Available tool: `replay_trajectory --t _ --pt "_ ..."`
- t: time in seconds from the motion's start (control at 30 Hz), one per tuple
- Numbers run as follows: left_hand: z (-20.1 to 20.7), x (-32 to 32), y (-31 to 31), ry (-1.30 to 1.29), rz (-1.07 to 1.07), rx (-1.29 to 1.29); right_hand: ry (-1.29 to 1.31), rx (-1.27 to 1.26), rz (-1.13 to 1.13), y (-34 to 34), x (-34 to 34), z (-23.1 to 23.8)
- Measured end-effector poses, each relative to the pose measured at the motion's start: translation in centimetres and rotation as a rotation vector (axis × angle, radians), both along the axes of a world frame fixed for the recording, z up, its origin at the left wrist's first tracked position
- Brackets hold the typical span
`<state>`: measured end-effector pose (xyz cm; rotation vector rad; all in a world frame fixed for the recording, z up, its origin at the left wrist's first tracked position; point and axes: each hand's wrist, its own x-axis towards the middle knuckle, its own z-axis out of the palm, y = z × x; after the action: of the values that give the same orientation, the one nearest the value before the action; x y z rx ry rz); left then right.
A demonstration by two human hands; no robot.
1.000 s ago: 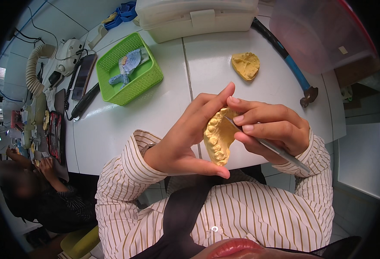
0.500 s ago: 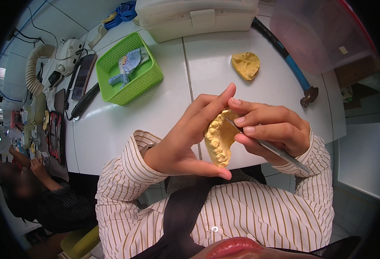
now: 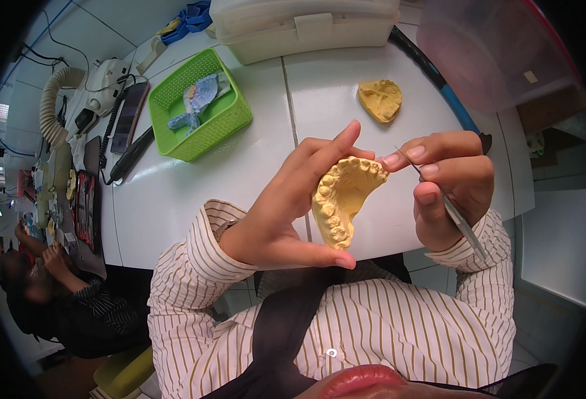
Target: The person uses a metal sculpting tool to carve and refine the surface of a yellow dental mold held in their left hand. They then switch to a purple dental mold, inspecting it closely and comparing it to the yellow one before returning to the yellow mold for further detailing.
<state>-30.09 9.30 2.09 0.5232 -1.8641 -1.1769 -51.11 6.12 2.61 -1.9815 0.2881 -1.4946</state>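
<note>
A yellow dental cast (image 3: 343, 199) is pinched by the left hand (image 3: 286, 206) — a thin metal tool (image 3: 449, 209) is gripped by the right hand (image 3: 449, 183).

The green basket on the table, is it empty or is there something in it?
Not empty. The green basket holds a blue, crumpled-looking item lying on its floor, with a small yellowish piece on it. Most of the basket floor stays bare.

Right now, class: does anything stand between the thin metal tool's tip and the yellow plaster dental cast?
Nothing visible does. The left hand holds the yellow plaster dental cast; the thin metal tool in the right hand points at its top edge.
</note>
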Motion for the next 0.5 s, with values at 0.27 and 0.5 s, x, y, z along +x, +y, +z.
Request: replay_trajectory --t 0.27,0.5 --pt "0.2 0.6 0.7 0.154 -0.022 0.502 -0.07 0.265 -0.04 0.3 0.4 0.4" --pt "0.2 0.5 0.6 0.136 -0.017 0.488 -0.153 0.235 -0.064 -0.4 0.6 -0.6"
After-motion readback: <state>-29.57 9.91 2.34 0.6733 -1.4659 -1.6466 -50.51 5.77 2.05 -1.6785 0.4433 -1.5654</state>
